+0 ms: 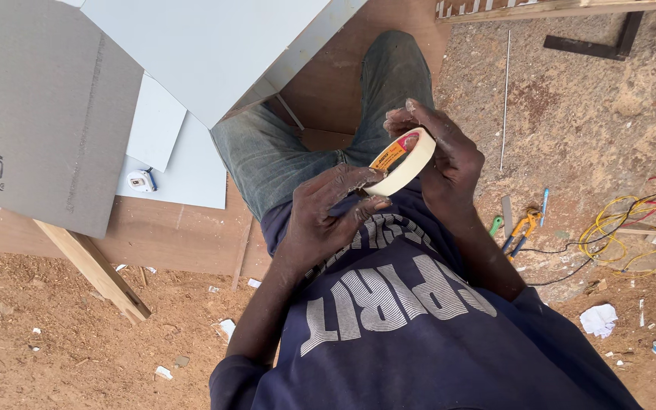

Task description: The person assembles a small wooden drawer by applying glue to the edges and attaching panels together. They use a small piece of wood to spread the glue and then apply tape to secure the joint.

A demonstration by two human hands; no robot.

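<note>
I hold a roll of cream masking tape [411, 168] with an orange inner label over my lap, above my dark blue shirt. My right hand [442, 156] wraps around the roll from the far side and steadies it. My left hand [326, 216] presses its thumb and fingertips against the near edge of the roll, at the outer layer of tape. My jeans-clad legs [298, 152] stretch forward over a brown wooden board.
Pale grey panels [206, 45] and a grey cardboard sheet [39, 114] lie at the left, with a small tape measure [142, 180] on one panel. Pliers and screwdrivers [521, 225], tangled coloured wires [647, 216], a thin rod [506, 91] and crumpled paper [599, 319] lie on sawdust-covered ground at the right.
</note>
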